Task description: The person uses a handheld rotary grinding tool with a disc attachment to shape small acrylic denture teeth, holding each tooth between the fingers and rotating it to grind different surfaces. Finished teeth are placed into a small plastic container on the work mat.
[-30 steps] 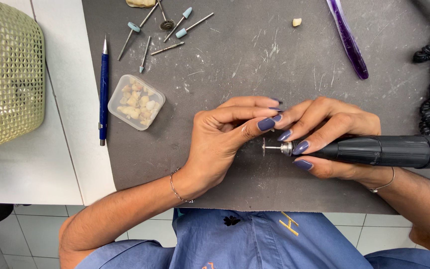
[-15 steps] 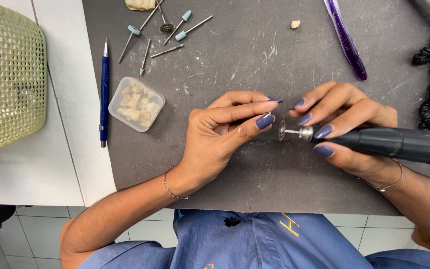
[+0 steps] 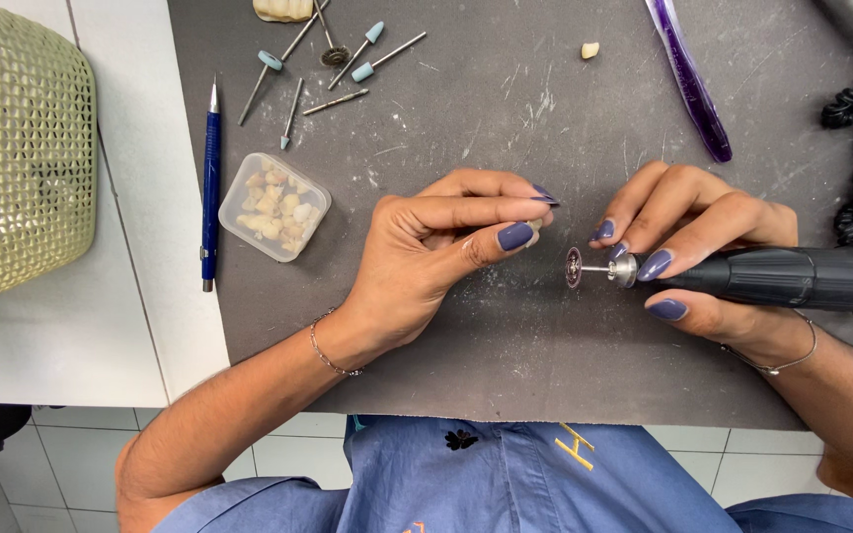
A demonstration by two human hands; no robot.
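From where I watch, the dark grey mat [image 3: 505, 345] takes up most of the view, scratched and dusty, with the pale mesh basket [image 3: 22, 148] off on the white bench to its left. The black rotary handpiece [image 3: 792, 278] lies across the mat's right side, and my right hand [image 3: 713, 252] is closed round its front end in a pen-like grip, fingers curled near the collar. My left hand [image 3: 436, 262] rests its heel on the mat, thumb and forefinger pinched together; a small pale piece [image 3: 533, 225] seems to sit between those tips, but it is nearly hidden and I cannot tell its shape. The thin cutting disc [image 3: 573, 266] stands just beside that pinch, apart from it by a narrow gap

To do this well, I judge both wrists should stay planted on the mat, the disc should meet the piece edge-on with light pressure, and the fingertips should sit back from the rim

Further off lie a clear box of tooth-coloured bits [image 3: 273, 205], a blue pen [image 3: 211, 183], loose burs [image 3: 333, 59] and a purple-handled tool [image 3: 688, 79]
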